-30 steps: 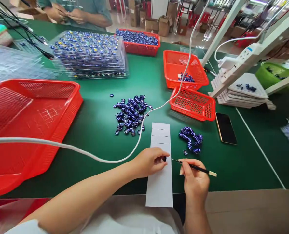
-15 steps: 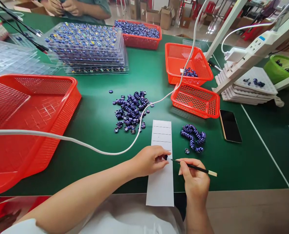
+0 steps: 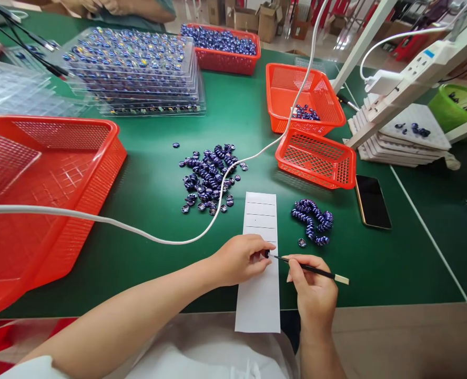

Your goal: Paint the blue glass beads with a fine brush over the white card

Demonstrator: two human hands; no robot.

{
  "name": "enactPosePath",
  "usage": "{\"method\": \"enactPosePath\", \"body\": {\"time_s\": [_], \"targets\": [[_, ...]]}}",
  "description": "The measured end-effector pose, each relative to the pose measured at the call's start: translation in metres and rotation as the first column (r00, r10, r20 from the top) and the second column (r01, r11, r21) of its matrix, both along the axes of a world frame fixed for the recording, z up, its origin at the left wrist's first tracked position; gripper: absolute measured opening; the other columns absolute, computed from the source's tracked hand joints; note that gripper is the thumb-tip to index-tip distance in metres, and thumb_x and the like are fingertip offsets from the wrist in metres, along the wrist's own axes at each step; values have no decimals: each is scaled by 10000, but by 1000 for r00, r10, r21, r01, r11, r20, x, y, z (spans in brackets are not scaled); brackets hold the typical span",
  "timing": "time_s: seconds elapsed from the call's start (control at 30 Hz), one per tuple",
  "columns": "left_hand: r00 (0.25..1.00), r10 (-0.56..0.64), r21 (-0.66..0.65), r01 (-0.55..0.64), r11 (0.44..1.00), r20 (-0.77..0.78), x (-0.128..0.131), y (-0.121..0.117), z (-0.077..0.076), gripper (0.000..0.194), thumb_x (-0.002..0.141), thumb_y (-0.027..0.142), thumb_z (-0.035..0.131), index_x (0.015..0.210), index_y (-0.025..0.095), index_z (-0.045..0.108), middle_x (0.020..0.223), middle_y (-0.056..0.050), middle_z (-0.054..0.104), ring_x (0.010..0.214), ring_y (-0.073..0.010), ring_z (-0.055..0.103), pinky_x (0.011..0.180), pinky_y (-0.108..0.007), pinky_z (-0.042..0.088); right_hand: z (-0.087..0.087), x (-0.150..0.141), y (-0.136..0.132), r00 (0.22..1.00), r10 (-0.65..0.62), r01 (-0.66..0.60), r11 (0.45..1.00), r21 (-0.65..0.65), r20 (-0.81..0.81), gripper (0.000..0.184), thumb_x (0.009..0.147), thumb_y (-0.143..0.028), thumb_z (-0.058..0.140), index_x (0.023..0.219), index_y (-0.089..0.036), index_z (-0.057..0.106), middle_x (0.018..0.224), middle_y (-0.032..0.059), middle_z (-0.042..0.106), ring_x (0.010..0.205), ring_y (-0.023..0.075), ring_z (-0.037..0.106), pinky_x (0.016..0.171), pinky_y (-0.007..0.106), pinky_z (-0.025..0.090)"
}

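My left hand (image 3: pixel 243 259) pinches a small dark bead-like piece (image 3: pixel 267 253) between thumb and fingertips, over a white paper strip (image 3: pixel 258 310) marked with lines. In my right hand (image 3: pixel 315 287) is a slim paintbrush (image 3: pixel 320 271) with a black handle and pale end, held like a pen. Its thin tip meets the small piece, whose details are mostly hidden by my fingers. Beyond the strip lies a loose pile of shiny blue-purple striped beads (image 3: pixel 207 176). To the right, more beads form a curved row (image 3: pixel 309 221), with a single bead (image 3: pixel 302 242) just below it.
A white cable (image 3: pixel 170 242) crosses the table. Red baskets stand at left (image 3: pixel 99 173) and right (image 3: pixel 316 163). Stacked clear trays (image 3: pixel 139 89) and a full red basket (image 3: pixel 225 60) are behind. A phone (image 3: pixel 373 202) lies at right; another person's hands (image 3: pixel 103 5) show at the back.
The whole view has shifted slightly. Both hands keep nearly the same pose, with the brush tip still at the small piece.
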State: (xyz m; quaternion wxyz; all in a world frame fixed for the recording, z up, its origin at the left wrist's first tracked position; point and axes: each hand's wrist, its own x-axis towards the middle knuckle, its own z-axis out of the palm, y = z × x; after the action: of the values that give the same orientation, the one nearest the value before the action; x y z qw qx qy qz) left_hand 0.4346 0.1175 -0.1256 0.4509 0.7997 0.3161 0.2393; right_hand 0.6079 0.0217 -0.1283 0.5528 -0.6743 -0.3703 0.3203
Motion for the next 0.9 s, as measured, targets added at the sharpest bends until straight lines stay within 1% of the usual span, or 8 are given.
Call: {"method": "enactPosePath", "body": {"time_s": [0.1, 0.23, 0.33, 0.57, 0.8, 0.9], "targets": [[1000, -2, -4, 2, 1000, -9, 0, 0, 1, 291, 836, 199, 634, 1107, 135, 721, 782, -38, 683, 623, -110, 585, 596, -210, 472, 1, 0, 0, 1000, 3, -3, 1000, -13, 10, 134, 840, -327, 734, 853, -197, 705, 786, 28, 706, 541, 106, 602, 504, 213, 523], [1000, -8, 4, 8, 1000, -7, 0, 0, 1, 281, 844, 206, 624, 1101, 145, 719, 782, -36, 682, 626, -107, 584, 593, -205, 468, 3, 0, 1, 1000, 10, -10, 1000, -20, 15, 154, 833, -344, 733, 849, -194, 699, 837, 45, 723, 537, 113, 604, 502, 233, 527], [1000, -7, 12, 8, 1000, -17, 0, 0, 0, 273, 851, 217, 621, 1100, 153, 714, 789, -34, 686, 632, -108, 584, 599, -206, 466, 4, -1, 1, 1000, 2, -2, 1000, -25, 27, 166, 830, -349, 734, 846, -188, 702, 817, 45, 719, 539, 118, 607, 499, 235, 530], [999, -12, 20, 12, 1000, -32, -1, 1, 2, 265, 865, 232, 623, 1103, 153, 709, 781, -32, 682, 644, -113, 586, 629, -216, 485, 3, -4, 0, 998, -54, 55, 998, 29, -17, 144, 836, -320, 737, 841, -185, 686, 839, 47, 721, 523, 103, 596, 487, 223, 525], [1000, -8, 24, 8, 1000, -20, -1, 1, 2, 254, 865, 229, 620, 1090, 148, 707, 784, -33, 685, 630, -106, 583, 616, -206, 476, 5, -3, 0, 1000, -15, 15, 1000, -12, 7, 150, 838, -327, 736, 837, -183, 693, 861, 59, 732, 532, 112, 607, 494, 233, 531], [1000, -6, 32, 6, 999, -20, -1, 1, 2, 252, 867, 233, 621, 1089, 148, 706, 780, -31, 683, 628, -106, 583, 616, -207, 476, 3, -3, -1, 1000, -17, 17, 1000, 1, 2, 149, 837, -329, 737, 841, -186, 697, 862, 57, 731, 538, 111, 603, 498, 233, 529]]}}
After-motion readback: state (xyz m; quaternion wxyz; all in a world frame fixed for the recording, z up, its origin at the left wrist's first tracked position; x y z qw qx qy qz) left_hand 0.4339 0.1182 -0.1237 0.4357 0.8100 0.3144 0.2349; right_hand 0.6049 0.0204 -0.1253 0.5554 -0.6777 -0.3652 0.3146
